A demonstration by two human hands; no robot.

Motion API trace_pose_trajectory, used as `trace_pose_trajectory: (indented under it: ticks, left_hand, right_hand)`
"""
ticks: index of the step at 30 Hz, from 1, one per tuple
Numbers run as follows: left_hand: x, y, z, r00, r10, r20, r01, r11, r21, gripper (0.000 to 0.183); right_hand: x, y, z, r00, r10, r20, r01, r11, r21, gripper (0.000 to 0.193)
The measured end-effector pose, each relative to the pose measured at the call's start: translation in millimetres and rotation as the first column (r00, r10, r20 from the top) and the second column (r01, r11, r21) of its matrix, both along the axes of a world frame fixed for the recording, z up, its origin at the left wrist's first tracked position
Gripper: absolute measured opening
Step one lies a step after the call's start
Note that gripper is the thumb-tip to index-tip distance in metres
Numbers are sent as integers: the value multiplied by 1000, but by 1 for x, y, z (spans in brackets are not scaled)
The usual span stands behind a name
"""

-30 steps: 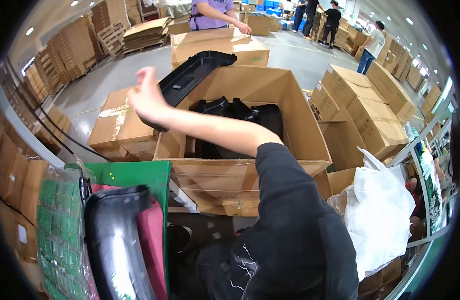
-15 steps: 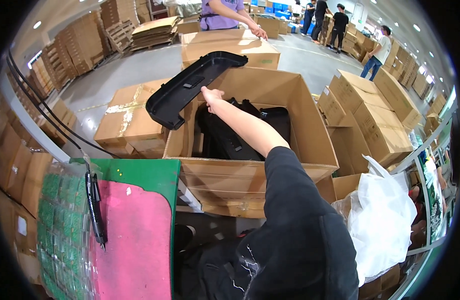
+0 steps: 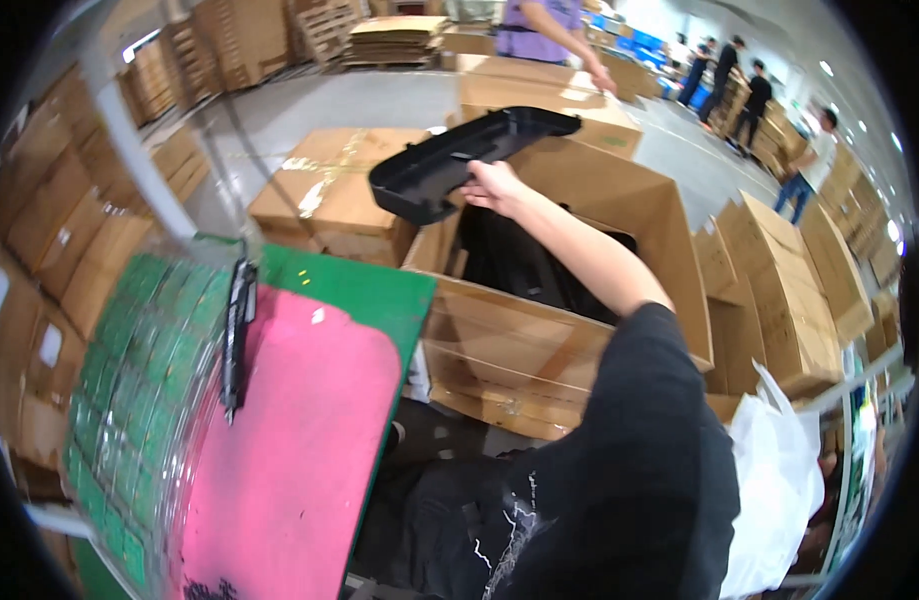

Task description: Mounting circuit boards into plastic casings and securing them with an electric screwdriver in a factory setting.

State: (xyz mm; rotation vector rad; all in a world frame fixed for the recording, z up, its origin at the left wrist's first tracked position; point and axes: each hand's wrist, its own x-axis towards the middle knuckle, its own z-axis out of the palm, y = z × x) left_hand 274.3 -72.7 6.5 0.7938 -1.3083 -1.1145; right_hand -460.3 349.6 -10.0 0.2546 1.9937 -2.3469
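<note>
My right hand (image 3: 491, 188) is closed on the near edge of a black molded plastic cover (image 3: 429, 165), long and shallow with a raised rim. The cover hangs in the air, tilted, above the left far corner of an open cardboard box (image 3: 519, 335). More black plastic parts (image 3: 509, 262) lie inside that box, below my outstretched forearm. My left hand is out of the picture.
Left of me, a green bench (image 3: 384, 290) carries a pink mat (image 3: 304, 430), a black electric screwdriver (image 3: 237, 345) and clear plastic trays (image 3: 129, 400). Taped cartons (image 3: 344, 185) stand beyond; a white plastic bag (image 3: 769, 480) is at right. A person in purple (image 3: 539, 30) stands across.
The view has swung left, so the bench and boxes sit further right in the picture. The black cover, still in my right hand, now shows at a flatter angle.
</note>
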Motion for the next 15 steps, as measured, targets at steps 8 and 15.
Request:
trace_pose_trajectory:
  ticks: [8,15]
  left_hand:
    - [-114,-6,-27,872,-436,-223,242,779,-579,42]
    - [-192,33,-47,975,-211,-68,180,931,-317,45]
  right_hand:
    - [213,-113,38,936,348,-47,-351,928,-126,22]
    - [337,-178,2,588,782,205,-780,616,-110,19]
